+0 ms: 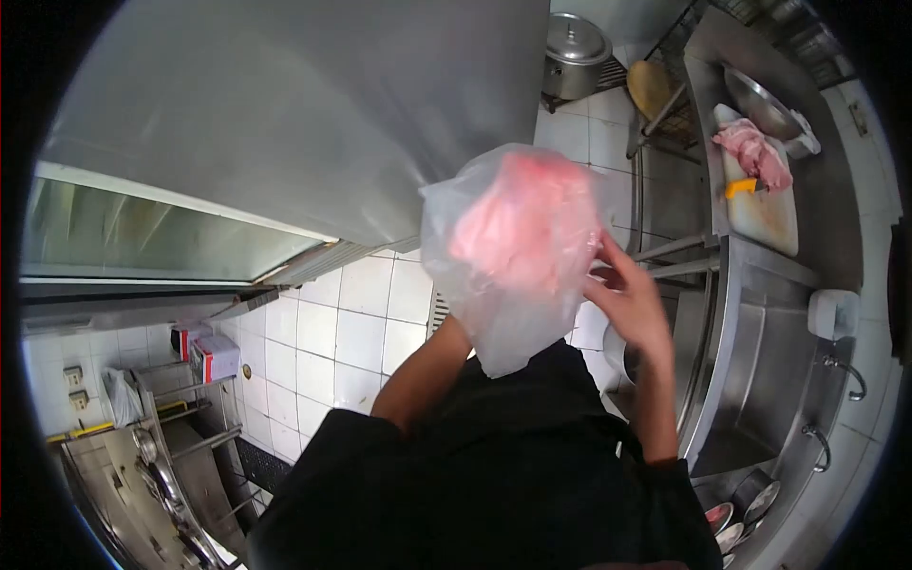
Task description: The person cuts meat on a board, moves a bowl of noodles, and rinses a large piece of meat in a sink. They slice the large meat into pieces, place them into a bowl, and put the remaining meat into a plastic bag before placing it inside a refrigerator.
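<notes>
A translucent plastic bag (518,237) with pink raw meat inside hangs in front of my body at the centre of the view. My right hand (627,294) is at the bag's right side, its fingers curled against the plastic. The bag covers my left hand; only the wrist and forearm show below its left edge, so the fingers are hidden. The bag's lower end narrows to a point above my dark clothing.
To the left stands a large steel appliance (285,114) with a glass panel (171,233). On the right, a steel counter holds a cutting board (774,223), raw meat (755,152) and a yellow-handled knife (743,188), beside a sink (760,370). A lidded pot (573,57) stands ahead.
</notes>
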Motion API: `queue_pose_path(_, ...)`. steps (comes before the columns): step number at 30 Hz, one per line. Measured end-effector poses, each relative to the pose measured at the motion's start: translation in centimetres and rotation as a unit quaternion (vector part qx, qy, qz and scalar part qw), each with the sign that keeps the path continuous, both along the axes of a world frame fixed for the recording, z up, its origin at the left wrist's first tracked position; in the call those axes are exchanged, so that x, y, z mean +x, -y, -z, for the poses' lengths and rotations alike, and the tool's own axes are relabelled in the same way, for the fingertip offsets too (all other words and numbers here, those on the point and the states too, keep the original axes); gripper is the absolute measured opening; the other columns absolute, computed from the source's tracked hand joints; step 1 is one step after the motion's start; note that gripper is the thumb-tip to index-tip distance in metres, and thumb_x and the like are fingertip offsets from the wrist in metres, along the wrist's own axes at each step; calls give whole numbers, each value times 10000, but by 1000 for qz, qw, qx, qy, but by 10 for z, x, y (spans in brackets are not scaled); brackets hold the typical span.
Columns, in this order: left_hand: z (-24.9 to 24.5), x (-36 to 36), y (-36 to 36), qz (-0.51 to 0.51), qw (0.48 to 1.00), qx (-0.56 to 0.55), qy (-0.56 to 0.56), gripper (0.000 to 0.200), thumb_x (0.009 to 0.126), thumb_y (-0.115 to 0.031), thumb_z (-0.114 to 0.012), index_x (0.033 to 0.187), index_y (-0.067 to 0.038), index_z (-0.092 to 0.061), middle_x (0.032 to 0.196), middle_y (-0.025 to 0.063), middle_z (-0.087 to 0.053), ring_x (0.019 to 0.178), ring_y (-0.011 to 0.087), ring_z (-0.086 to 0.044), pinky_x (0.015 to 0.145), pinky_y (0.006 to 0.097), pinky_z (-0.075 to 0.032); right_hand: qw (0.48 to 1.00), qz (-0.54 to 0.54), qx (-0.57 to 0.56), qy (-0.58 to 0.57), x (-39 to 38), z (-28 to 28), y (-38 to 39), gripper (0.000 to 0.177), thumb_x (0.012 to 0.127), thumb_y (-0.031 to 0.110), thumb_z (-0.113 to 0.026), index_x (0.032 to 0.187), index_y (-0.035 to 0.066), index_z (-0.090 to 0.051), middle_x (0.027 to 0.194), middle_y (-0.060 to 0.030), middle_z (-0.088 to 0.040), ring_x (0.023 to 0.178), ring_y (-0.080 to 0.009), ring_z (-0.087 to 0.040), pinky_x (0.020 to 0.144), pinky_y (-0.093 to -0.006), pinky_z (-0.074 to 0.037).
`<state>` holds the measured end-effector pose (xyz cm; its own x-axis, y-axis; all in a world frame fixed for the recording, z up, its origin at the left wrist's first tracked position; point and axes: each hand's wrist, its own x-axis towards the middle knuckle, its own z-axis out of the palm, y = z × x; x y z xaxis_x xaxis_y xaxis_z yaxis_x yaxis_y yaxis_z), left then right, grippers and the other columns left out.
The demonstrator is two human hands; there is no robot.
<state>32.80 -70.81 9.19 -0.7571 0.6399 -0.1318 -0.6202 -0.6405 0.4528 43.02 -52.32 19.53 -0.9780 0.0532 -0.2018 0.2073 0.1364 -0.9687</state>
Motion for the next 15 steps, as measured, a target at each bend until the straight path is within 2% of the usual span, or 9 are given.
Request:
queue_pose_path(2,13,0,21,-30,999,12,20,585,1003,-454,-477,1439,-66,-438,1405,83,-513,1305,221,-465,1114,404,-366,984,0,101,148,-2,-16,-35,744,771,107,-818,1429,26,-480,1251,-176,-638,1060,-204,-636,920,-334,-514)
queue_pose_path(3,20,3,29,-42,999,16,29,585,1003,-456,-475,1438,-67,-438,1406,84,-512,1305,223,-465,1114,406,-366,976,34,212,25,-9,-16,-42,778,702,8,-823,1411,24,-504,1209,-176,-661,1033,-216,-652,896,-335,-529)
queue_pose_path(5,31,6,38,-63,997,29,45,585,1002,-459,-469,1437,-69,-438,1409,85,-510,1306,226,-464,1114,410,-368,971,87,197,-101,-45,-13,-19,716,688,-45,-793,1361,14,-554,1129,-158,-687,994,-228,-665,880,-342,-540)
queue_pose_path(7,45,12,38,-85,993,42,64,585,1002,-463,-464,1436,-71,-438,1411,86,-509,1307,230,-464,1114,414,-369,990,78,34,-116,-75,7,-15,621,696,-82,-746,1293,3,-599,1034,-133,-699,915,-221,-668,823,-335,-547)
queue_pose_path(8,50,17,37,-95,992,47,71,585,1002,-464,-461,1436,-72,-438,1412,87,-508,1307,232,-464,1114,415,-370,989,40,-126,-65,-89,26,-16,555,712,-93,-716,1251,-3,-620,980,-117,-698,856,-208,-664,775,-326,-549)
queue_pose_path(10,60,28,29,-114,988,60,87,586,1002,-468,-456,1435,-74,-438,1414,88,-506,1308,236,-464,1114,419,-371,980,-26,-196,35,-102,49,-29,449,754,-84,-655,1196,-7,-639,899,-84,-681,747,-172,-629,674,-304,-523)
queue_pose_path(12,70,40,18,-136,983,67,100,586,1002,-471,-450,1434,-76,-438,1417,89,-504,1308,240,-464,1114,423,-372,987,-87,-24,132,-101,65,-51,367,808,-46,-594,1170,0,-638,845,-49,-648,649,-124,-566,571,-277,-466)
queue_pose_path(15,80,52,-8,-154,978,80,112,587,1001,-476,-442,1433,-79,-438,1420,90,-501,1309,245,-463,1115,429,-374,995,-23,17,96,-73,42,-71,259,879,50,-541,1114,6,-638,805,-19,-616,570,-76,-470,495,-246,-348)
